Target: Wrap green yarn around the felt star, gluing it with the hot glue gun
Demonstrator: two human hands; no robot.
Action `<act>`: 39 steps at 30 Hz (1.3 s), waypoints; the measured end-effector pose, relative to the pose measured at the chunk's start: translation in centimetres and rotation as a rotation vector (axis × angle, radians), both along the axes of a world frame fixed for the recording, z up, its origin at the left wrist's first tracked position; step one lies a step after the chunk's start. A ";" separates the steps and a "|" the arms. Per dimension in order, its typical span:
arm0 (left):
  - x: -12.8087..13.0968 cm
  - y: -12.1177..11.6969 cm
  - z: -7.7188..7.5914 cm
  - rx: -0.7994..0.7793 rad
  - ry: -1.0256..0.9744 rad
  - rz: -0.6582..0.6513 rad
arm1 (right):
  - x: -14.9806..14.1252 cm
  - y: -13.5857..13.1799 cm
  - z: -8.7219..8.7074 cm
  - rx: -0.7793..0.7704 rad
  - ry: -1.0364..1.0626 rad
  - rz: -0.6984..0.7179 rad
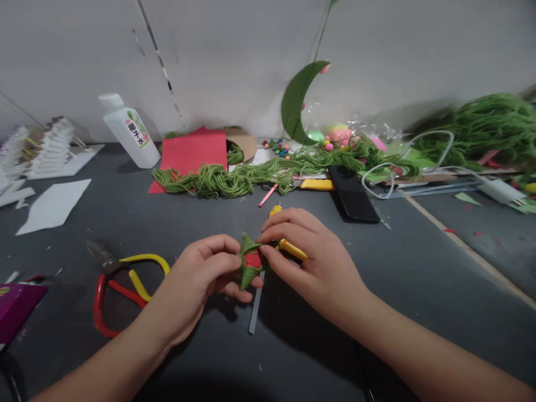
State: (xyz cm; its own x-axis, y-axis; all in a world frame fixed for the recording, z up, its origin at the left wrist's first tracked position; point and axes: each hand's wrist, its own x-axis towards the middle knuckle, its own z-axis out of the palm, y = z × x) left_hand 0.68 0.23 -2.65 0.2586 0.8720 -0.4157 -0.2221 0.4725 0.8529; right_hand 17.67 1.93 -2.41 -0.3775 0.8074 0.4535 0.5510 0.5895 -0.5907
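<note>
A small green yarn-wrapped piece with pointed ends and a red middle is held up between both hands, above the dark table. My left hand pinches its left side between thumb and fingers, with the lower fingers curled beneath. At its upper right edge, the thumb and fingertips of my right hand close on the green yarn. Behind the right fingers lies a yellow-handled tool, mostly covered, so its kind cannot be made out. A thin grey strip rests on the table just under the piece.
Red-and-yellow pliers lie by my left forearm. Along the wall are a white bottle, red paper, green yarn, a yellow cutter, a black phone and a charger. A green crescent hangs there.
</note>
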 end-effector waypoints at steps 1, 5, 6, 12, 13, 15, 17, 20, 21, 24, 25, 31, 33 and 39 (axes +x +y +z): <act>0.0 0.0 0.0 0.007 -0.002 0.008 | -0.1 -0.1 0.0 0.031 -0.002 -0.006; 0.1 0.1 -0.1 0.027 -0.024 0.050 | -0.2 -0.6 0.0 0.113 -0.035 0.015; 0.2 0.1 -0.1 0.026 -0.025 0.062 | -0.2 -0.6 0.0 0.116 -0.049 0.024; 0.1 0.0 -0.4 0.071 -0.012 0.064 | -0.3 -0.5 0.1 0.145 -0.059 -0.001; 0.1 -0.1 -0.5 0.081 -0.005 0.057 | -0.3 -0.5 0.1 0.149 -0.060 0.000; 0.1 -0.2 -0.6 0.102 0.021 0.044 | -0.3 -0.5 0.2 0.144 -0.059 0.014; 0.1 -0.3 -0.6 0.124 0.048 0.032 | -0.3 -0.6 0.1 0.123 -0.053 0.027; 0.1 -0.3 -0.7 0.134 0.058 0.011 | -0.4 -0.8 0.0 0.113 -0.055 0.039; 0.2 -0.3 -0.7 0.131 0.051 0.006 | -0.5 -0.8 0.0 0.117 -0.060 0.042; 0.4 -0.3 -0.8 0.124 0.038 0.016 | -0.6 -1.0 0.0 0.118 -0.072 0.055; 0.5 -0.2 -0.8 0.126 0.045 0.023 | -0.7 -1.0 -0.1 0.110 -0.071 0.063; 0.5 -0.1 -0.8 0.127 0.085 0.030 | -0.7 -1.0 0.1 -0.003 0.007 0.056; 0.3 -0.2 -0.8 0.142 0.098 0.035 | -0.6 -0.9 0.2 -0.077 0.023 0.015; 0.1 -0.2 -0.7 0.133 0.079 0.058 | -0.2 -0.5 0.1 0.022 -0.069 0.050</act>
